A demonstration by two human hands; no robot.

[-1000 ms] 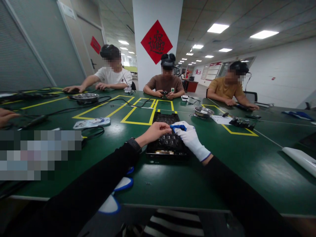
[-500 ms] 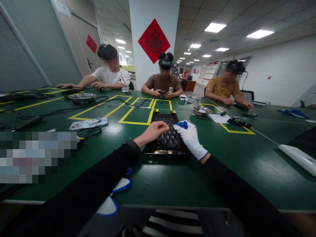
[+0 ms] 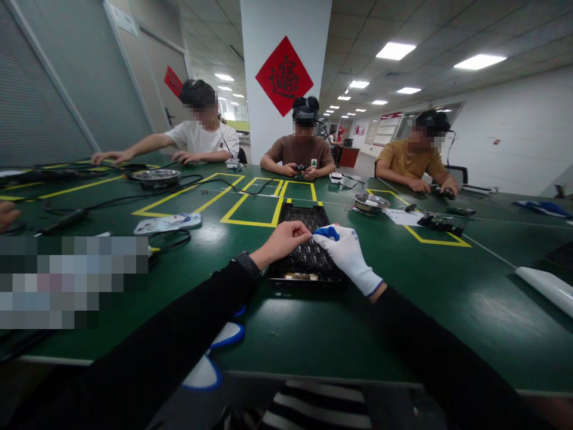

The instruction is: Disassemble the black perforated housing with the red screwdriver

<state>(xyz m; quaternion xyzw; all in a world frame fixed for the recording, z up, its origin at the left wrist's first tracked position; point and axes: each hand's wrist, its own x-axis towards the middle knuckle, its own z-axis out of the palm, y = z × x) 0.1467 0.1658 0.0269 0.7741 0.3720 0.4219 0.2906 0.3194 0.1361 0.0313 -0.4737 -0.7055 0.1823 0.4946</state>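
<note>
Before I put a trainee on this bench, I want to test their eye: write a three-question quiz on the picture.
1. True or false: the right hand is bare.
2. What is the left hand held over? A) a metal bowl; B) a phone; C) a black case.
3. Fill in: a dark wristband circles the ____ wrist.

Key: 1. False, it wears a white-and-blue glove. 2. C. 3. left.

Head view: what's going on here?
The wearer's bare left hand and gloved right hand are close together, each in a pinch, over an open black tray on a green table; anything pinched is too small to make out. Small shiny bits show in the tray. Across the table sit three people wearing headsets; the middle one holds a small dark object.
</note>
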